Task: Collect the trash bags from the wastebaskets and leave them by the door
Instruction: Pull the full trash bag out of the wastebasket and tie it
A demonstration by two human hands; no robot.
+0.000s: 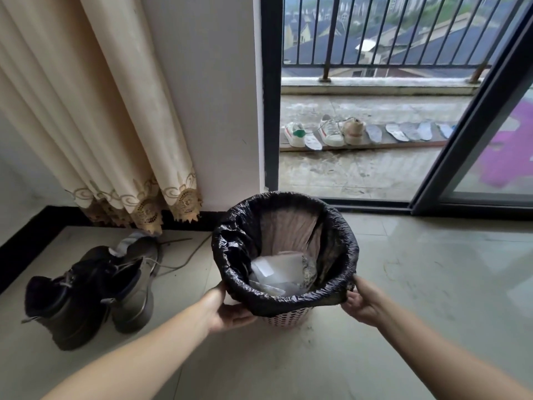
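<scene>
A small pink perforated wastebasket [288, 320] stands on the tiled floor, lined with a black trash bag [331, 226] folded over its rim. White paper and plastic scraps [275, 269] lie inside. My left hand [227, 308] grips the folded bag edge at the near left of the rim. My right hand [360, 301] pinches the bag edge at the near right.
A pair of dark boots [95, 290] with loose laces lies left of the basket. A beige curtain [95, 116] hangs at the back left. The sliding glass door [476, 134] stands open onto a balcony with sneakers [331, 131] and insoles on a board.
</scene>
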